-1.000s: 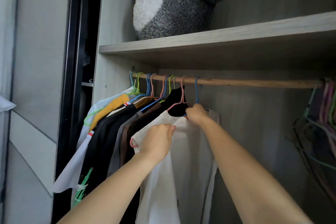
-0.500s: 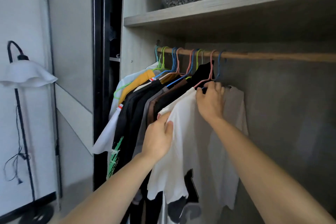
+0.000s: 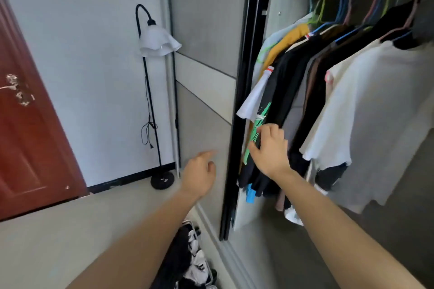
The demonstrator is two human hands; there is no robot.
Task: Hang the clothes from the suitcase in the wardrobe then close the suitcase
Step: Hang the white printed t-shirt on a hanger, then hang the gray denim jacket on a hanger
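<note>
With the white shirt [image 3: 371,101] hanging at three o'clock, left hand [image 3: 199,172] and right hand [image 3: 270,149] are hovering slack and empty, the right perhaps grazing the black shirt [image 3: 286,87].

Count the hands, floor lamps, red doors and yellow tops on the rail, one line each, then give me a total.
Hands: 2, the left hand and the right hand
Floor lamp: 1
Red door: 1
Yellow top: 1
Total: 5
</note>
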